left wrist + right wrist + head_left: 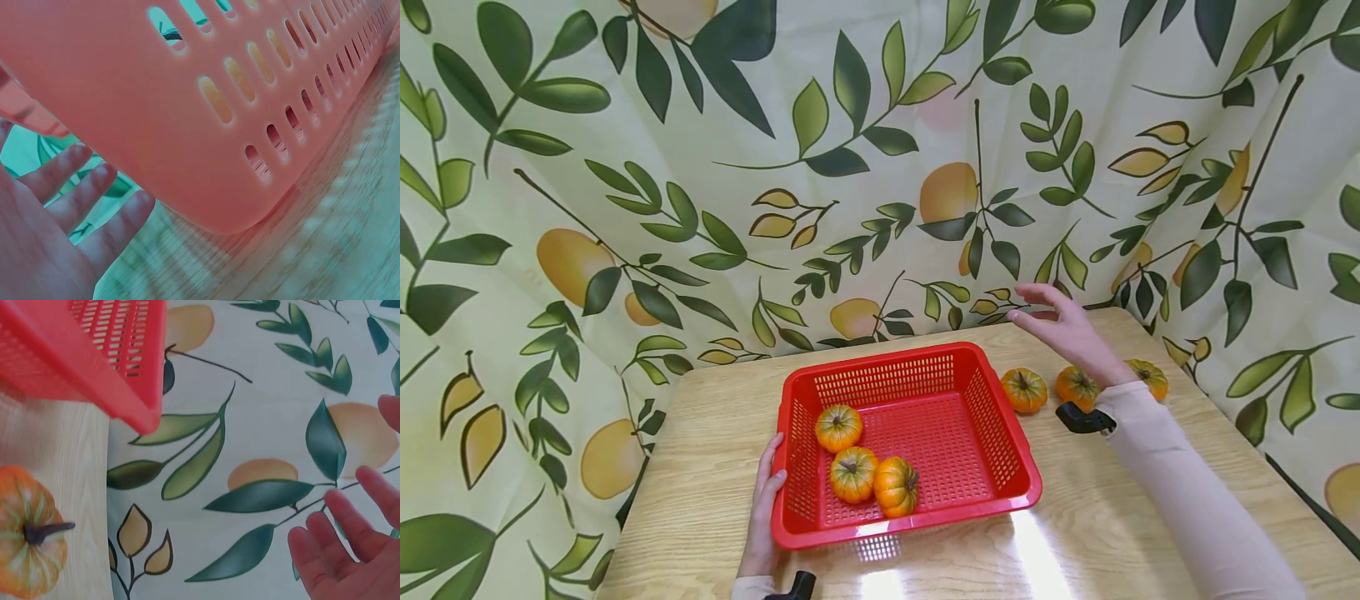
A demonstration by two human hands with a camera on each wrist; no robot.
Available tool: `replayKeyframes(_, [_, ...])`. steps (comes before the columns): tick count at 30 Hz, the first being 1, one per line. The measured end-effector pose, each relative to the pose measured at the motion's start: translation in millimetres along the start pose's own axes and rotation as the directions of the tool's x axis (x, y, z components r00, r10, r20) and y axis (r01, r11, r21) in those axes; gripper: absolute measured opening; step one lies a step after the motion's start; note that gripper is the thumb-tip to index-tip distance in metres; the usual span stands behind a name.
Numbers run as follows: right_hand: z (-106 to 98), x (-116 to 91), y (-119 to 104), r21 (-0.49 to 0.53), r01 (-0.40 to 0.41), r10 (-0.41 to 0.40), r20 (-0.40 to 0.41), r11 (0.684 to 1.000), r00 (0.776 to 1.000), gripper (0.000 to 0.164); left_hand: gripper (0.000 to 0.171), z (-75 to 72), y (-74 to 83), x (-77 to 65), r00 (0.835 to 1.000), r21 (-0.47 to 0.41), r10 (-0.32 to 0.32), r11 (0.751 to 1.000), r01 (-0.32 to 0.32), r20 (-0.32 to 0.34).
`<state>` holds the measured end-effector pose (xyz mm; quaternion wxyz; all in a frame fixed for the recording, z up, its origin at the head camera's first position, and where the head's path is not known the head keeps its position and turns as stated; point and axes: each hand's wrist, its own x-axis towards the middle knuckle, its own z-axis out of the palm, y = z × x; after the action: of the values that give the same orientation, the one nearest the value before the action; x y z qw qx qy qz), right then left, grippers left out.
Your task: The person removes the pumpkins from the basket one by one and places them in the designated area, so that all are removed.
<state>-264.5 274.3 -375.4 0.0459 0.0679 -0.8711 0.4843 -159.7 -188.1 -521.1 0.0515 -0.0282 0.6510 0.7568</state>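
A red plastic basket [910, 527] with slotted walls sits on the table, holding three small orange pumpkins [838, 428] grouped toward its left side. Against the basket's left wall rests my left hand [764, 508], its fingers [103, 240] extended along the wall in the left wrist view. My right hand [1063, 329] hovers in the air past the basket's far right corner, fingers spread with nothing between them. Below it, a pumpkin [1024, 391] stands close beside the basket's right wall. Another pumpkin [1075, 387] and a third pumpkin [1148, 380] are farther right, partly hidden by my right arm.
The wooden table [700, 467] extends around the basket on both sides. A cloth [865, 208] printed with leaves and fruit hangs behind the table and along its sides. Black wrist mounts [1084, 418] sit on both sleeves.
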Motion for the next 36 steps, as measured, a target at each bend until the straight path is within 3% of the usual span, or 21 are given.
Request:
replayKeyframes(5, [9, 1, -3, 0.015, 0.0, 0.0, 0.041, 1.0, 0.999, 0.063, 0.057, -0.1, 0.1, 0.2, 1.0, 0.01, 0.002, 1.0, -0.002, 0.0])
replayKeyframes(16, [33, 10, -7, 0.011, 0.099, -0.1, 0.136, 0.995, 0.986, 0.047, 0.057, -0.8, -0.8, 0.5, 1.0, 0.013, 0.007, 1.0, -0.007, 0.005])
replayKeyframes(36, [77, 14, -24, 0.077, 0.128, -0.144, 0.262, 0.989, 0.954, 0.042, 0.057, -1.3, -2.2, 1.1, 0.999, 0.003, 0.023, 1.0, -0.023, 0.027])
